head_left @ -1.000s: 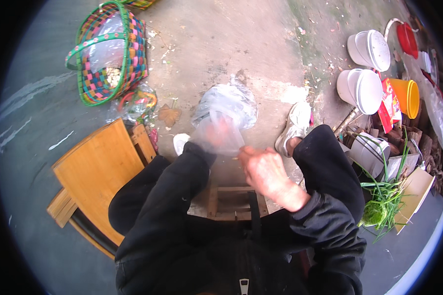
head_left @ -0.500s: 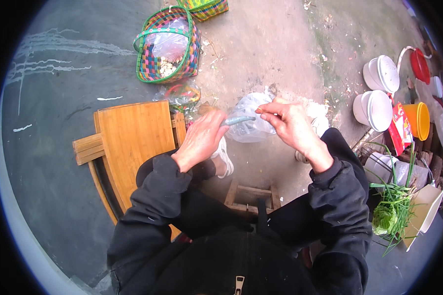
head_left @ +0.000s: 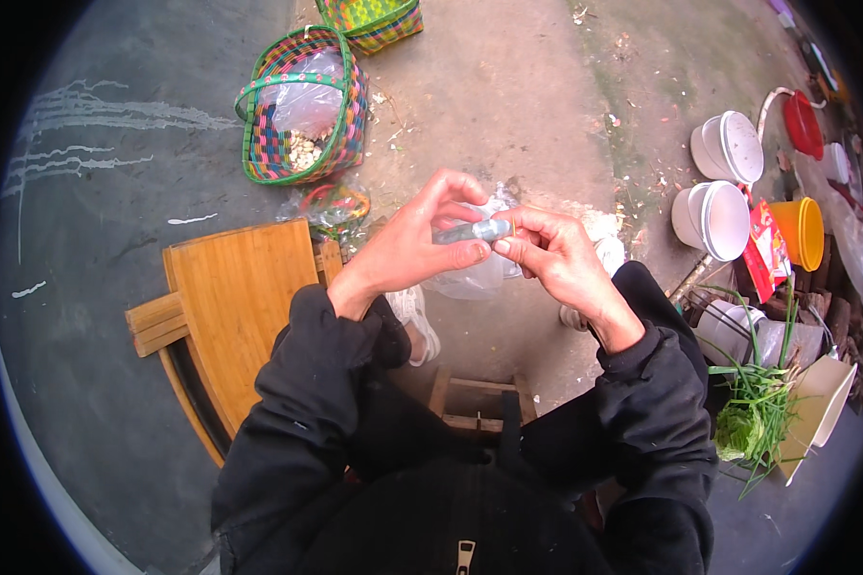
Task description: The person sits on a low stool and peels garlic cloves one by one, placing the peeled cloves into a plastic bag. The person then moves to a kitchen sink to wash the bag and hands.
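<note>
A slim grey-blue piece (head_left: 465, 233), rounded like a short rod and paler at its right end, lies between my two hands; its kind I cannot make out. My left hand (head_left: 417, 240) holds it from the left, thumb below and bent fingers above. At the pale end, my right hand (head_left: 561, 254) pinches with thumb and forefinger, a thin yellowish edge showing at the fingertips. Below and behind the hands, a clear plastic bag (head_left: 470, 281) sits on the ground, partly hidden by them.
To the left stands a folded wooden piece of furniture (head_left: 235, 316). Woven baskets (head_left: 355, 120) are farther off. On the right are white buckets (head_left: 719, 220), a yellow bucket (head_left: 801, 235), a red packet (head_left: 765, 251) and green vegetables (head_left: 753, 417). A small wooden frame (head_left: 479, 422) lies between my legs.
My hands have come together: the right fingertips, apart from the grey-blue piece before, now meet its end. My left hand has turned and its fingers have opened up around the piece. The view has shifted slightly.
</note>
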Demonstrator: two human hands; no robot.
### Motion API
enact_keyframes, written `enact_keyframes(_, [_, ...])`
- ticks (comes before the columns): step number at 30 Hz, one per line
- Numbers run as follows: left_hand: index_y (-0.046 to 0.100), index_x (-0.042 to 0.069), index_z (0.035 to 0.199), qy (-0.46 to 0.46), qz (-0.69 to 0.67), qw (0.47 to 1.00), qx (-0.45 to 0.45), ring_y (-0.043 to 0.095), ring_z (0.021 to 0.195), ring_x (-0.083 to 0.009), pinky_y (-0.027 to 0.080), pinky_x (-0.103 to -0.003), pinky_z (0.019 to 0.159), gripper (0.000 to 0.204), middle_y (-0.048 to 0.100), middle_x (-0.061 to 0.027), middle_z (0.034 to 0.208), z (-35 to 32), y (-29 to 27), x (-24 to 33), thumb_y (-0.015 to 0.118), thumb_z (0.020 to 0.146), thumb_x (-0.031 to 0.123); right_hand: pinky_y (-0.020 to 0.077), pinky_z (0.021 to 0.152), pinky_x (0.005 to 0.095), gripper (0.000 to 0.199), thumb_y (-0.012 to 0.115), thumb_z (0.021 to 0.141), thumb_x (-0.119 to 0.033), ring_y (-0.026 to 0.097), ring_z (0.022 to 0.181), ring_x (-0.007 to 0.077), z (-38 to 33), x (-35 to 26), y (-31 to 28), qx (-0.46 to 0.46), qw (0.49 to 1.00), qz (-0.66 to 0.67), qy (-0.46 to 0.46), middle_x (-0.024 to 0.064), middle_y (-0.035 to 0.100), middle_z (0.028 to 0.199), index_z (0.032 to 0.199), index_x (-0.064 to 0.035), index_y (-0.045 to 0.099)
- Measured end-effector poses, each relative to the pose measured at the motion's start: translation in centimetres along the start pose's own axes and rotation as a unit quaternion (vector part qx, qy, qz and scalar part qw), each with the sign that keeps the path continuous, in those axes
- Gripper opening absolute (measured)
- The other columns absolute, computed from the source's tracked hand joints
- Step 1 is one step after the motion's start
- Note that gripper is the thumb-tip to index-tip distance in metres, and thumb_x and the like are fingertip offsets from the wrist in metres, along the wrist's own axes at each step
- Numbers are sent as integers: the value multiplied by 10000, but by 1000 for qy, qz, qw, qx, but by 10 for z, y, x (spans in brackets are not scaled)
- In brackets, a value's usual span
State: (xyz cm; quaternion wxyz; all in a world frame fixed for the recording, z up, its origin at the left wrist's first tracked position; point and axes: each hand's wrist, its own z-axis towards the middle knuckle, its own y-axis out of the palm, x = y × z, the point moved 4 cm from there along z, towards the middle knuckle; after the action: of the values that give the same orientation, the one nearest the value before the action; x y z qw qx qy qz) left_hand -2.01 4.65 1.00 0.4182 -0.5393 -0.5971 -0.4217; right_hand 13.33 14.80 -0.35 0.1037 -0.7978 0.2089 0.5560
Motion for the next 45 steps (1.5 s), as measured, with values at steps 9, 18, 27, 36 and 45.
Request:
enact_keyframes(9, [387,27,1474,35,-39,998,43,433,1352,-211,331,-366,1123,599,471,-116,1453,9,32,-10,590,1004,337,435,609,225,188,683,917,-163,538,678,60,6,13,10,-1,990,131,43,-34,620,793,1077,-81,738])
enact_keyframes(18, [522,32,1272,118,-91,986,74,521,1234,-210,420,-355,1030,364,559,-147,1296,9,18,-2,567,1023,294,380,504,201,192,637,976,-178,484,532,48,2,0,-4,48,982,156,93,-14,600,717,1046,-16,713])
enact_keyframes(27, [520,66,1163,96,-152,978,101,548,976,-119,468,-298,893,196,552,-41,1051,5,13,0,583,1003,159,398,557,211,230,538,1035,-178,506,592,67,-8,-27,-6,-19,987,148,65,8,589,760,1138,-4,648])
enact_keyframes(36, [519,62,957,34,-26,994,96,510,885,-104,428,-270,821,172,547,-14,920,0,7,-6,630,955,193,444,603,243,74,612,979,-68,540,651,80,-7,-35,-1,28,992,-116,-46,12,595,769,1020,-10,632])
enact_keyframes(45, [525,87,869,66,119,986,92,514,652,-185,443,-305,617,479,547,-51,743,-1,5,-7,797,803,475,496,613,282,60,669,916,-45,627,654,202,-13,-48,0,52,951,-247,-176,107,657,801,938,10,658])
